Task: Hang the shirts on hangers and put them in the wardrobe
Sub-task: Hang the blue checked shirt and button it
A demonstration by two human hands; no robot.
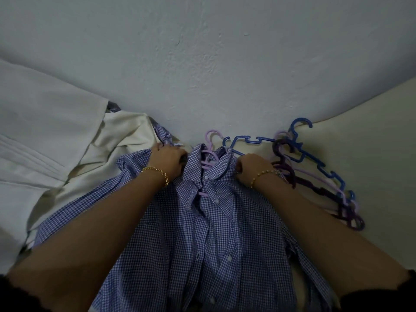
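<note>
A blue-and-white checked shirt point(216, 233) lies front up on the pale bed point(371, 176), collar towards the wall. A lilac hanger point(210, 152) sits inside its collar, hook poking out at the top. My left hand point(167, 159) grips the shirt's left shoulder. My right hand point(252, 165) grips the right shoulder beside the collar. Both wrists wear gold chain bracelets. The hanger's arms are hidden under the cloth.
A pile of spare hangers point(315, 176), blue, lilac and dark purple, lies just right of my right hand. Cream garments point(67, 154) are heaped at the left, with another checked shirt point(163, 131) partly under them. A white wall point(202, 64) stands right behind the bed.
</note>
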